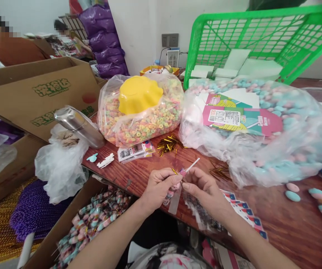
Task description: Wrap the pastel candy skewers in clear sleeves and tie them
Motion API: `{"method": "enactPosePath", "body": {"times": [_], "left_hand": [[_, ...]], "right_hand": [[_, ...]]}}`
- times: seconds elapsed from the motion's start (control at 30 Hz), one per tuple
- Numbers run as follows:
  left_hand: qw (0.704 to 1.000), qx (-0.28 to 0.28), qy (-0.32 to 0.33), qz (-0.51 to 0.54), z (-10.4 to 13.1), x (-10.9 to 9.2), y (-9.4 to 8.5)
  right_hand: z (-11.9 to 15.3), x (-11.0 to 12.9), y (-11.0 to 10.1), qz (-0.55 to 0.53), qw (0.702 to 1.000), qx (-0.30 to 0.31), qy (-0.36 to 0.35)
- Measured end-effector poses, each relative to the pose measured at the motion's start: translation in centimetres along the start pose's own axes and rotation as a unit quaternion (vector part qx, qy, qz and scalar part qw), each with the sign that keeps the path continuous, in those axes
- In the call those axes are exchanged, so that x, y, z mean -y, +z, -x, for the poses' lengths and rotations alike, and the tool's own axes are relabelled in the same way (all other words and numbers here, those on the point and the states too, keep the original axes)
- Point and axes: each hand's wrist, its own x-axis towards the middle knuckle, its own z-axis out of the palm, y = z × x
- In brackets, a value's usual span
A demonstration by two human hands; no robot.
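Above the table's front edge, my left hand [162,186] is closed around the gathered neck of a small clear bag of marshmallows [169,195]. A white stick [193,164] points up and right out of the bag's neck. A bit of gold twist tie [174,170] shows by my left fingers. My right hand [201,186] pinches at the same neck, apparently on the tie; its fingertips partly hide it. Printed clear bags [201,209] lie fanned beneath my right hand. Loose gold twist ties [168,145] are heaped beyond my hands, with more [219,171] to the right.
Behind stand a bag of ring-shaped candy [144,129] topped by a yellow bowl [140,93], a large bag of marshmallows [292,157] and a green crate [191,48]. A steel flask [79,127] leans at left. A box of wrapped marshmallow sticks [93,220] sits lower left. Other people sit farther back.
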Motion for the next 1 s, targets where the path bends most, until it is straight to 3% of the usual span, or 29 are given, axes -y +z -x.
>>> {"method": "enactPosePath", "body": {"times": [0.13, 0.2, 0.37, 0.47, 0.6, 0.67, 0.9, 1.0], "left_hand": [[0.998, 0.004, 0.051, -0.043, 0.2, -0.6, 0.3], [0.999, 0.012, 0.041, -0.030, 0.3, -0.9, 0.5], [0.982, 0.079, -0.136, 0.108, 0.8, -0.9, 1.0], [0.953, 0.175, -0.209, 0.131, 0.9, -0.7, 0.8], [0.896, 0.310, -0.299, 0.113, 0.7, -1.0, 0.2], [0.871, 0.359, -0.324, 0.087, 0.5, -1.5, -0.1], [0.830, 0.449, -0.326, -0.050, 0.5, -2.9, -0.1], [0.816, 0.481, -0.302, -0.108, 0.1, -2.6, -0.1]], "right_hand": [[0.1, -0.5, 0.1, -0.048, 0.997, -0.027, 0.061], [0.1, -0.8, 0.0, -0.071, 0.995, -0.030, 0.070], [0.4, 0.1, -1.3, -0.076, 0.994, 0.048, 0.059], [1.4, 2.3, -1.9, 0.074, 0.990, 0.116, -0.034], [3.3, 4.9, -1.8, 0.317, 0.908, 0.153, -0.225], [4.0, 5.5, -1.5, 0.362, 0.883, 0.167, -0.249], [3.8, 5.7, -1.1, 0.410, 0.818, 0.285, -0.285], [4.2, 6.0, -0.7, 0.486, 0.761, 0.295, -0.312]]}}
